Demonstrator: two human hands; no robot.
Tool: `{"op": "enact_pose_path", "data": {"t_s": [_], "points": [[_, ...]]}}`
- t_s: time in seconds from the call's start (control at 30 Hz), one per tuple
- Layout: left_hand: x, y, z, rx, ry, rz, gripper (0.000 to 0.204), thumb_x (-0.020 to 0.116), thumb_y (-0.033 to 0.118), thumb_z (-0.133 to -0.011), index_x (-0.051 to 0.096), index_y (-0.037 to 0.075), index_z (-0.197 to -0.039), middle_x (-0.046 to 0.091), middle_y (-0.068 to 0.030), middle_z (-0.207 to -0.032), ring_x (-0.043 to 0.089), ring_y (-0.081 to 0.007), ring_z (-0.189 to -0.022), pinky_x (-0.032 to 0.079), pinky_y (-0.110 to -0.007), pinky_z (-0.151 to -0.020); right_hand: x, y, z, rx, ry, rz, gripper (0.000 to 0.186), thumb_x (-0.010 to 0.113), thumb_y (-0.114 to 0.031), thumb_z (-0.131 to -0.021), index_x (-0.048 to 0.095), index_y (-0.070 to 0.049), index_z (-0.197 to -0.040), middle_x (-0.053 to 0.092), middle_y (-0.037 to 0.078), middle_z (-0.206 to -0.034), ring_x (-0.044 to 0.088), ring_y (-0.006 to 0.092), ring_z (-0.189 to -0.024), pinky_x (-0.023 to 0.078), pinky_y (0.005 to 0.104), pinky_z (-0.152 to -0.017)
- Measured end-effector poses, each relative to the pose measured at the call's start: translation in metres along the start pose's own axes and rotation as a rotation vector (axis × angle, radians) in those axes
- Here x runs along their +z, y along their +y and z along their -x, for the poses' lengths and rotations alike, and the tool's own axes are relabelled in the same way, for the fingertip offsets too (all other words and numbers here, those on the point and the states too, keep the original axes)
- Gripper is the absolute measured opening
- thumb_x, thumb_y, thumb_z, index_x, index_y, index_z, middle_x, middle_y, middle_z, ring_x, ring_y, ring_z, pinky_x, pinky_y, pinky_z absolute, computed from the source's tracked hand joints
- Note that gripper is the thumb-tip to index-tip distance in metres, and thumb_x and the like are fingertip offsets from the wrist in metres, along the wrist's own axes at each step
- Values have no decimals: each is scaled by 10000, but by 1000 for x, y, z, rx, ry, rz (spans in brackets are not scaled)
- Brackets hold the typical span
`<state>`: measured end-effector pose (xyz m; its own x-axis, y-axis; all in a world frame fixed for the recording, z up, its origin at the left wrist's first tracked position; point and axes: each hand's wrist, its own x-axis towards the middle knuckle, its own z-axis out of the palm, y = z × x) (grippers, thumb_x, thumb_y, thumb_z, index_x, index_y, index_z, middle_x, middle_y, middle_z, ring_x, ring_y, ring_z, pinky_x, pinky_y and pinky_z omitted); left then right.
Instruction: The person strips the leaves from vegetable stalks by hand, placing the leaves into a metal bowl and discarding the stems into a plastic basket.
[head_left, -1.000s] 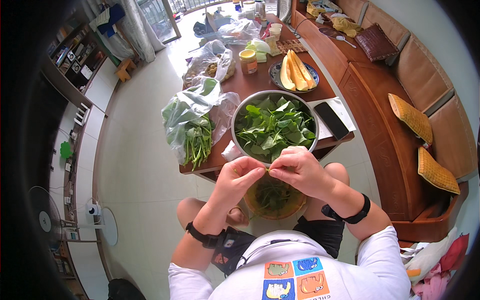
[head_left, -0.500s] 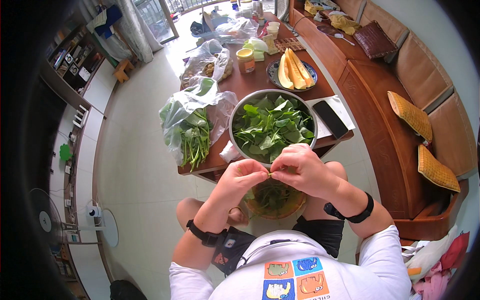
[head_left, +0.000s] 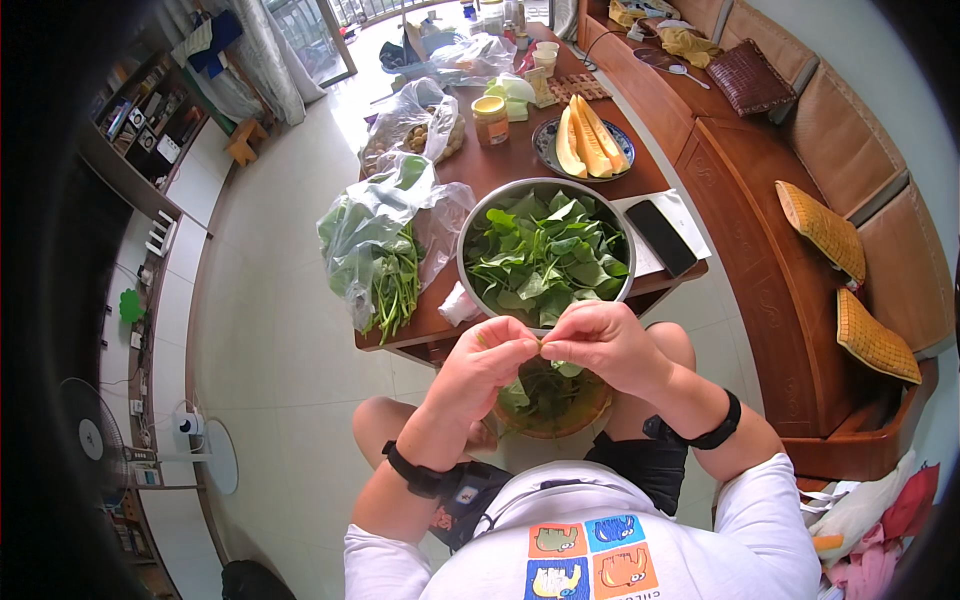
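Fingertip to fingertip, my left hand (head_left: pixel 492 350) and my right hand (head_left: pixel 598 342) pinch a thin green stem (head_left: pixel 541 344) between them. Leaves hang under my hands, partly hidden by the fingers. Just beyond them, a metal basin (head_left: pixel 463 250) heaped with green leaves (head_left: pixel 550 250) stands at the table's near edge. Below, between my knees, an orange-brown bowl (head_left: pixel 560 430) holds stems and leaf scraps. A clear plastic bag (head_left: pixel 345 240) to the left has a bunch of leafy green stalks (head_left: pixel 396 290) sticking out toward me.
On the wooden table (head_left: pixel 490 170) are a plate (head_left: pixel 625 140) of melon slices (head_left: pixel 590 140), a yellow-lidded jar (head_left: pixel 490 122), a bag of round brownish items (head_left: pixel 430 130) and a black phone (head_left: pixel 660 238) on white paper. A wooden bench (head_left: pixel 760 290) runs along the right. A fan (head_left: pixel 95 440) stands left.
Both hands stay together at nearly the same spot, dipping very slightly. A light green leaf now shows beneath my right hand. The basin and table things have not moved.
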<state>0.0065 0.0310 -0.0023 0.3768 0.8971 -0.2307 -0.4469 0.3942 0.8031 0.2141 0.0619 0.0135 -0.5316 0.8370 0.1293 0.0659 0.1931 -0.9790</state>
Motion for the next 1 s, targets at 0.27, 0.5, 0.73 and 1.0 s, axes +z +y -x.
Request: {"op": "enact_pose_path", "data": {"t_s": [0.27,0.5,0.73,1.0], "points": [[8,0,0,49,66,-83,64,679,86,-904,617,69,-900,566,62,-742,373,15,-542,247,-161,-465,7,6,3,186,18,-437,136,692,-96,-905,699,14,-985,695,63,-887,655,94,-762,542,210,-701],[10,-5,-2,145,113,-228,79,686,121,-900,632,63,-907,589,64,-767,389,25,-571,253,-155,-489,5,6,-1,173,66,-380,144,625,-159,-956,646,-19,-986,694,59,-903,673,105,-769,532,220,-665],[-8,-20,-2,124,203,-299,76,685,125,-895,633,70,-892,564,84,-731,383,25,-567,253,-158,-495,-8,3,-8,204,164,-512,111,524,-188,-1003,522,-79,-1018,708,111,-944,698,150,-769,497,225,-587],[-42,-41,-2,69,270,-368,63,674,87,-873,625,52,-891,571,58,-743,465,-9,-640,348,-175,-555,-27,4,-17,174,308,-528,103,482,-198,-1023,471,-102,-1058,702,141,-948,711,184,-765,538,246,-597]]}}
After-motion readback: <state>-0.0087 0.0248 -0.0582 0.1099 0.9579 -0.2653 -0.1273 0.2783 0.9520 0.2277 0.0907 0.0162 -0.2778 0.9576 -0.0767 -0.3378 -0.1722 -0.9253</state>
